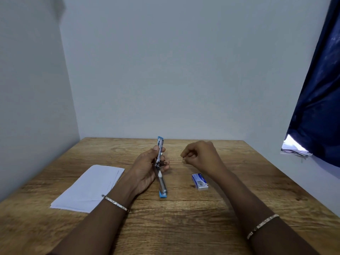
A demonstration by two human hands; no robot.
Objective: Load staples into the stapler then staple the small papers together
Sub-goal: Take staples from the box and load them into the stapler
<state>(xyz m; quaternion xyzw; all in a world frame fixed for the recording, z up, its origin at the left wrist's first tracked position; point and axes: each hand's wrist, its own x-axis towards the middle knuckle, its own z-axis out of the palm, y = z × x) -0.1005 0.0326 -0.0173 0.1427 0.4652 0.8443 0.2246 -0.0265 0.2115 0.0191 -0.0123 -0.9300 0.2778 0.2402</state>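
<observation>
The loading step appears to be in hand. At the centre of the frame the left hand [147, 168] grips a blue-and-chrome metal stapler [160, 168] that is swung fully open: one arm points up and away toward the wall, the other runs down toward the viewer, its blue end just above or resting on the wooden tabletop [184, 218]. The fingers wrap around the hinge area, thumb on the near side.

Right of centre, the right hand [200, 155] hovers above the tabletop with its fingers curled inward and the fingertips drawn together. It may be pinching a strip of staples, but anything held is too small to make out, so I cannot tell.

Just below that hand lies a small blue-and-white cardboard staple box [200, 182], apart from both hands. At lower left sits a stack of small white papers [88, 188], untouched, beside the left forearm.

The next move, as I judge it, calls for bringing the right hand across to the open chrome channel, laying a strip in with its legs down, then folding the stapler shut before turning to the papers.

Count: one stapler, one staple box, one stack of papers with several sheets whose number cannot be read, two hands, and a thin metal bracelet [116, 203] on each wrist.
</observation>
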